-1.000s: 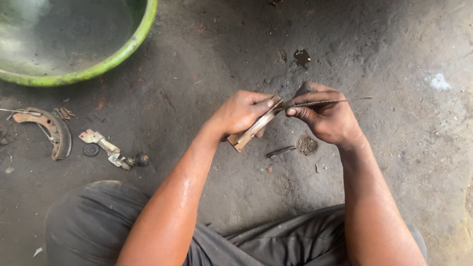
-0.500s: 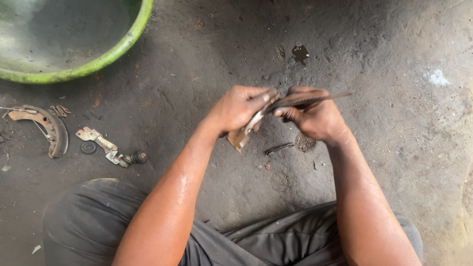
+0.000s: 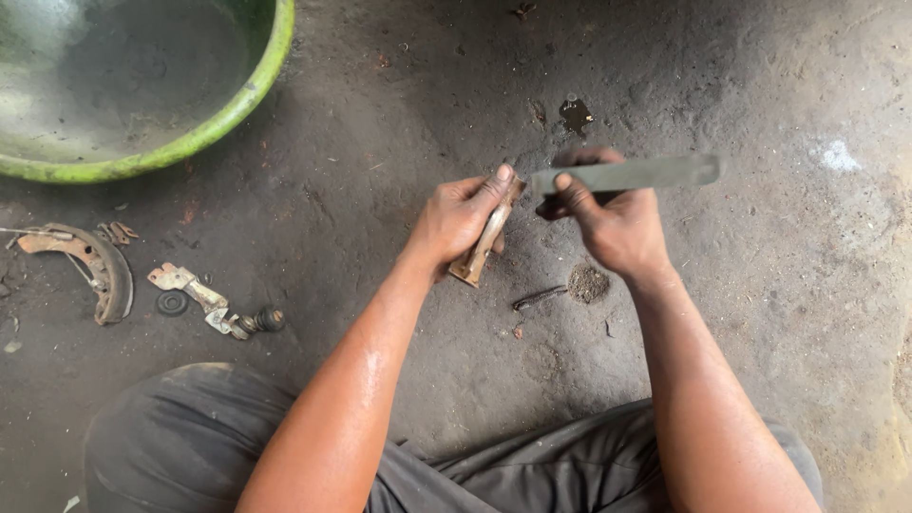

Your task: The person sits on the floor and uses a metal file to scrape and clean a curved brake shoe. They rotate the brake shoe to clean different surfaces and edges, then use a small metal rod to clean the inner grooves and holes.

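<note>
Head view: the left hand (image 3: 456, 220) holds a rusty metal bar (image 3: 483, 242) tilted above the concrete floor (image 3: 399, 123), fingers wrapped around it, thumb pressed along its upper end. The right hand (image 3: 613, 223) pinches a flat grey blade (image 3: 627, 175) between thumb and fingers, its left tip just beside the bar's top. Far left: green basin (image 3: 242, 104); left: curved brake shoe (image 3: 95, 266).
</note>
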